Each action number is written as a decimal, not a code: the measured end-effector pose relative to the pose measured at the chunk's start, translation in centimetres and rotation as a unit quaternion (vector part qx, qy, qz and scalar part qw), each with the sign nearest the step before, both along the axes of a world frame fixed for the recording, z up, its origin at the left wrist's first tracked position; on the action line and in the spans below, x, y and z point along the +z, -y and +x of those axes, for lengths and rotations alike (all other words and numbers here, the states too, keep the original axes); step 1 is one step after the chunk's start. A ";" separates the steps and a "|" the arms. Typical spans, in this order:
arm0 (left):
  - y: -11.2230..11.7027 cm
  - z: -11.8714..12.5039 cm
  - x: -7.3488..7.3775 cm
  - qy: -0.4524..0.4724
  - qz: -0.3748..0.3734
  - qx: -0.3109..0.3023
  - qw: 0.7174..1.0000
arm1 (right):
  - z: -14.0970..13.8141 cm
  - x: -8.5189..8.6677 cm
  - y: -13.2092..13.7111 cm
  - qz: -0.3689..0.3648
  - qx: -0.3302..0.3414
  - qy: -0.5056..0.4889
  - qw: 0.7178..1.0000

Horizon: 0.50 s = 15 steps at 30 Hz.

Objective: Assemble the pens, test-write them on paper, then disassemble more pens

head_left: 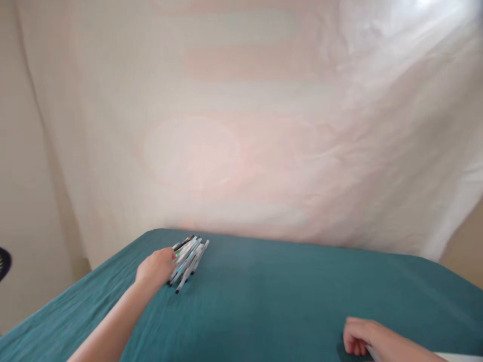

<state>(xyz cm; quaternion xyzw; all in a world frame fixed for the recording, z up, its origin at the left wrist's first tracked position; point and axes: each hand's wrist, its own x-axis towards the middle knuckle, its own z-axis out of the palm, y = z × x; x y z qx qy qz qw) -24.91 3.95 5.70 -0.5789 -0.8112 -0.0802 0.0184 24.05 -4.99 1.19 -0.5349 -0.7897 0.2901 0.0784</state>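
Note:
A loose pile of slim pens (192,261), mostly white or clear with dark ends, lies on the back left of the cloth-covered table (271,296). At the pile's left edge is my left hand (156,266), its fingers curled in against the pens. The back of the hand hides its fingertips and whatever they may grip. Low on the right, my right hand (360,336) is closed just above the cloth. A pale, slim pen (373,354) shows below its fingers, mostly covered by the hand and cut off by the lower frame edge.
Behind the table hangs a pale, creased sheet (264,151). A white flat thing (458,357) shows at the bottom right, partly behind my right forearm. A dark round object (4,263) is cut off at the left edge of the view.

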 end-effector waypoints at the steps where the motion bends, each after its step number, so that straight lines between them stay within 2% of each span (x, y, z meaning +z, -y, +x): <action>1: -0.1 0.3 0.6 0.025 0.023 -0.017 0.999 | 0.3 0.0 0.2 0.001 -0.007 -0.005 1.000; 3: -0.1 2.0 1.5 0.120 0.067 -0.096 0.986 | 0.8 0.1 0.5 -0.004 -0.019 -0.011 1.000; 4: 0.1 3.3 1.8 0.193 0.073 -0.148 0.967 | 0.9 0.2 0.5 -0.011 -0.023 -0.012 1.000; 6: 0.8 6.9 2.0 0.379 0.044 -0.243 0.892 | 1.1 0.5 0.3 -0.019 -0.028 -0.008 0.999; 8: 1.7 11.1 1.4 0.522 -0.023 -0.277 0.806 | 1.4 0.9 -0.3 -0.023 -0.029 0.005 0.999; 10: 2.5 15.2 0.3 0.632 -0.066 -0.284 0.718 | 1.8 1.2 -1.1 -0.038 -0.025 0.022 0.999; 12: 2.8 18.8 -1.2 0.718 -0.105 -0.260 0.637 | 2.3 1.4 -1.7 -0.075 -0.013 0.029 0.997; 13: 2.7 20.3 -2.0 0.752 -0.124 -0.241 0.601 | 2.6 1.4 -1.9 -0.094 -0.006 0.029 0.995; 15: 2.3 22.8 -3.5 0.801 -0.143 -0.191 0.549 | 3.1 1.2 -2.1 -0.115 0.004 0.024 0.993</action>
